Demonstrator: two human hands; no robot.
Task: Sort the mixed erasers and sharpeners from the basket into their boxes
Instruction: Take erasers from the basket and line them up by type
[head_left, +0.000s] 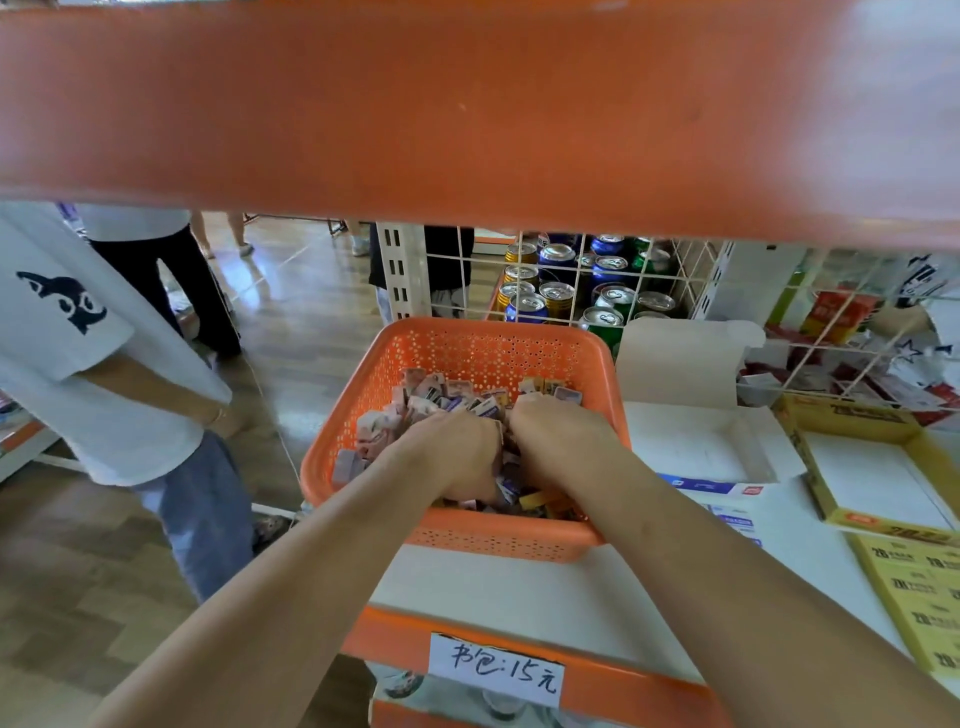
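Observation:
An orange perforated basket (483, 348) stands on the white shelf, part-filled with several small wrapped erasers and sharpeners (441, 397). Both my hands are sunk into the pile, knuckles up. My left hand (452, 452) and my right hand (558, 441) lie side by side with fingers curled down among the pieces; the fingertips are hidden. An open white box (696, 441) sits right of the basket, its lid standing up behind it. An open yellow box (878, 478) with a white inside lies further right.
An orange shelf beam (467, 114) crosses the top of the view. Behind a white wire grid stand several drink cans (561, 286). A person in a white shirt and jeans (104, 364) stands at the left on the wooden floor. A handwritten price label (498, 670) hangs on the shelf's front edge.

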